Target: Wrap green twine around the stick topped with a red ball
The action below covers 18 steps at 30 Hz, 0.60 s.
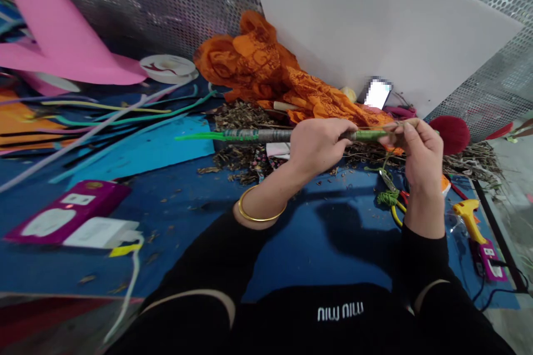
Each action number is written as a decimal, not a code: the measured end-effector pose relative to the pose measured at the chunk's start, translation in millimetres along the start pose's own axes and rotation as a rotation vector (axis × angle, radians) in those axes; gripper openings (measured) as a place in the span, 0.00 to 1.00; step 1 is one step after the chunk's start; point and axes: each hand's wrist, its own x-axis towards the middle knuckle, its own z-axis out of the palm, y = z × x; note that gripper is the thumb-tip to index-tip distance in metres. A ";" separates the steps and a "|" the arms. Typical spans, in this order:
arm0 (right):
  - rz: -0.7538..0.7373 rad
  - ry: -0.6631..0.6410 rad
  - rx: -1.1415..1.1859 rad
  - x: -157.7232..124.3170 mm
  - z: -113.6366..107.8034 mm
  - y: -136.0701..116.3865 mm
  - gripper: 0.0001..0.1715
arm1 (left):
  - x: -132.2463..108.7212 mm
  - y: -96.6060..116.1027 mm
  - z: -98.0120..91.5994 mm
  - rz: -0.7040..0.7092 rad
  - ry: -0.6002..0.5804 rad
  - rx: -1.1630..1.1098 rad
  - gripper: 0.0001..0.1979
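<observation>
My left hand (317, 144) is closed around the middle of a long thin stick (258, 135), grey in the middle and green at its left tip. My right hand (418, 150) pinches the stick's green-wrapped right end, fingers pressed together on it. A thin green string (387, 194) hangs down from that end to a small tangle over the blue table cover (200, 205). A gold bangle (261, 212) sits on my left wrist. Both sleeves are black.
Orange cloth (270, 66) is heaped behind the stick, with dried plant scraps (241, 116) around it. A yellow glue gun (468, 216) lies right, a purple power strip (62, 216) with a white plug left. Pink and blue foam sheets and strips (108, 116), a white board (375, 16), a phone (378, 93) stand behind.
</observation>
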 end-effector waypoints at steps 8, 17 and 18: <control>0.067 0.265 0.058 17.3 -76.9 -19.6 0.13 | 5.3 -33.3 -43.8 -0.132 0.138 0.003 0.13; -0.071 0.658 -0.003 45.8 -108.5 17.0 0.12 | 9.0 -52.7 -60.8 -0.137 -0.165 -0.297 0.13; -0.050 0.644 -0.040 47.8 -109.9 22.7 0.12 | 9.2 -51.4 -61.5 -0.146 -0.193 -0.354 0.13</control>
